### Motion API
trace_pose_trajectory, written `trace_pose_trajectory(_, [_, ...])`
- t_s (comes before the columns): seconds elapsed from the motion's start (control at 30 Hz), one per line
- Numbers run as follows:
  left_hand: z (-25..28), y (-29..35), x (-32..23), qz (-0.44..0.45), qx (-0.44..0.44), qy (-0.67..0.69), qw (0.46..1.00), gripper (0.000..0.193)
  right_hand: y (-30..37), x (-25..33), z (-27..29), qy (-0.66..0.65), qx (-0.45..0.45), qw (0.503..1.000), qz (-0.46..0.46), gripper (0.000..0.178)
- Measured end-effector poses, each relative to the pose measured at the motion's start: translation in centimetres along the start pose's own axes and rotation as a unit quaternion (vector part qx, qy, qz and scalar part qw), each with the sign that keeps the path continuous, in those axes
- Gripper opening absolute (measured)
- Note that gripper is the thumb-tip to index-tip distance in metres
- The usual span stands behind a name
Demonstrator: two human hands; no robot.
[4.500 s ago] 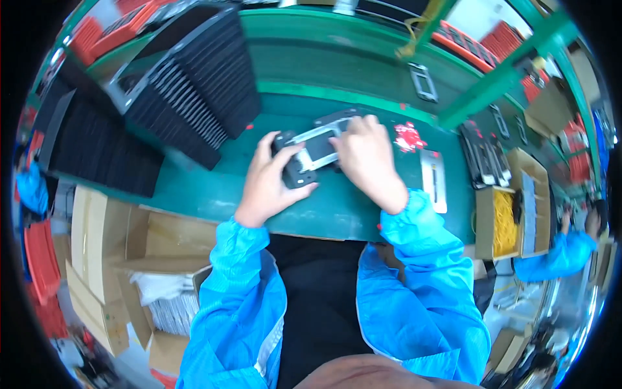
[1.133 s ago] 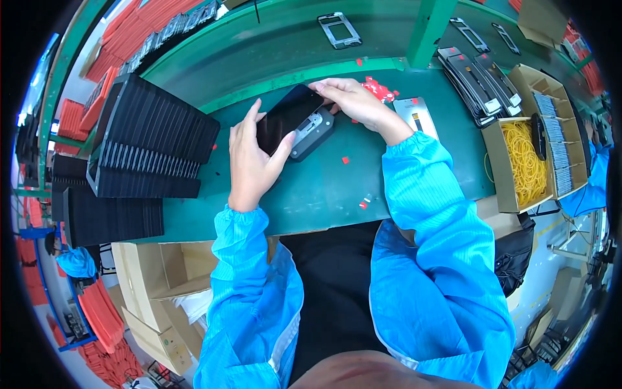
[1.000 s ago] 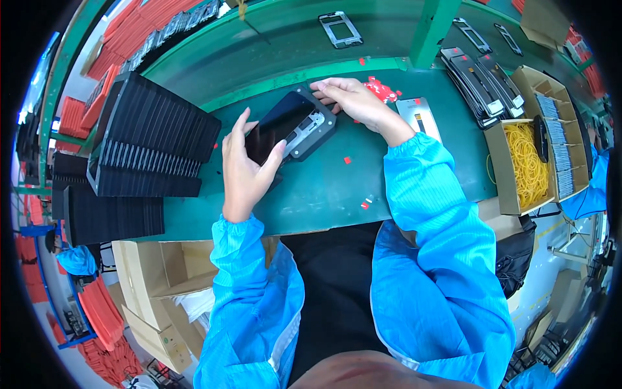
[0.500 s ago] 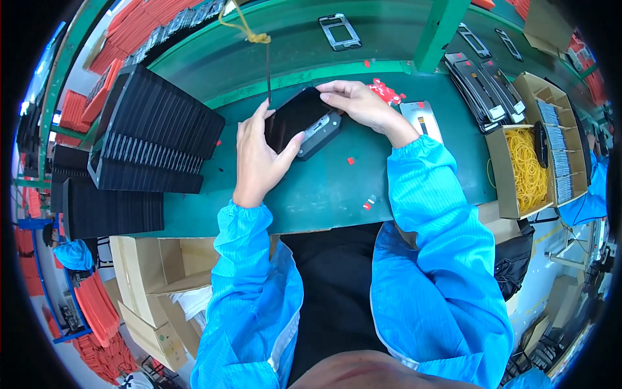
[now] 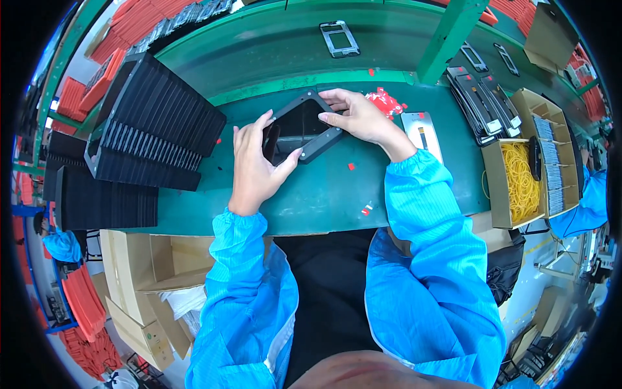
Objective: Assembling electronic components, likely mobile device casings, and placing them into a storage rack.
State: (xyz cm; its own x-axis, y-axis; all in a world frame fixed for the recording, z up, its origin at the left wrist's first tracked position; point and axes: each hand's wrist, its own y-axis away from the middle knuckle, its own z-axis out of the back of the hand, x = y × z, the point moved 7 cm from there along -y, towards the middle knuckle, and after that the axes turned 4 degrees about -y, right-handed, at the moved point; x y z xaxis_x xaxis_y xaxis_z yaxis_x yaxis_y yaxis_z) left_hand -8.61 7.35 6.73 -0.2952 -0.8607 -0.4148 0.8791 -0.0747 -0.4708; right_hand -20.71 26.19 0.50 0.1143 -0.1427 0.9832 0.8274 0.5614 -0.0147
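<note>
A glossy black screen panel (image 5: 293, 133) lies within a dark rectangular fixture (image 5: 324, 143) whose corners carry small screws. My left hand (image 5: 254, 163) grips the left side, thumb at the near corner and fingers along the left edge. From the far right, my right hand (image 5: 363, 117) holds the fixture's right end, its thumb over the panel's edge. Beyond my right hand is a small pile of red tabs (image 5: 383, 102). A silver phone-sized plate (image 5: 422, 137) with a dark ribbon strip lies right of that wrist.
Stacked black fixtures (image 5: 152, 123) rise at the left of the green bench (image 5: 285, 207). More silver plates (image 5: 476, 100) lie at the right, beside a cardboard box (image 5: 495, 185) of yellow rubber bands (image 5: 520, 178). A green post (image 5: 447, 45) stands behind. Below the left edge is an opened carton (image 5: 133, 266).
The panel, tilted above the fixture before, now lies down within its rim. Both hands stay on the pair. The hanging rod with the yellow tie is no longer in view over the bench.
</note>
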Motion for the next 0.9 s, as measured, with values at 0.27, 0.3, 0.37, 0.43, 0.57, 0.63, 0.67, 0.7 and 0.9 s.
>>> trace_pose_trajectory(0.27, [0.0, 0.1, -0.1, 0.007, 0.004, -0.004, 1.0, 0.087, 0.3, 0.5, -0.1, 0.009, -0.014, 1.0, 0.0, 0.057])
trace_pose_trajectory(0.3, [0.0, 0.1, -0.3, 0.003, -0.002, -0.009, 1.0, 0.086, 0.3, 0.5, -0.2, 0.009, -0.014, 1.0, -0.002, 0.057])
trace_pose_trajectory(0.37, [0.5, 0.2, -0.3, 0.001, -0.009, -0.017, 1.0, 0.084, 0.3, 0.6, -0.3, 0.01, -0.019, 1.0, 0.0, 0.055])
trace_pose_trajectory(0.43, [2.1, 0.9, 0.0, 0.008, -0.045, -0.068, 0.997, 0.077, 0.4, 0.8, -0.3, 0.012, -0.035, 0.999, 0.002, 0.05])
trace_pose_trajectory(0.57, [3.2, 3.0, 1.8, 0.075, 0.024, -0.084, 0.993, 0.07, 1.0, 3.1, -0.8, 0.209, -0.006, 0.975, 0.077, 0.044])
trace_pose_trajectory(0.63, [3.5, 3.6, 2.6, 0.112, 0.063, -0.082, 0.988, 0.068, 1.0, 3.4, -0.8, 0.229, 0.006, 0.969, 0.088, 0.043])
trace_pose_trajectory(0.67, [3.5, 3.2, 3.0, 0.115, 0.09, -0.078, 0.986, 0.067, 1.0, 3.6, -0.8, 0.248, 0.013, 0.964, 0.099, 0.042])
trace_pose_trajectory(0.7, [3.7, 2.7, 3.0, 0.12, 0.114, -0.073, 0.984, 0.066, 0.9, 4.0, -0.7, 0.271, 0.022, 0.956, 0.111, 0.041])
trace_pose_trajectory(0.9, [3.0, 2.8, 3.4, 0.146, 0.133, -0.041, 0.979, 0.064, -1.7, 11.8, 1.1, -0.038, -0.051, 0.99, 0.122, 0.04])
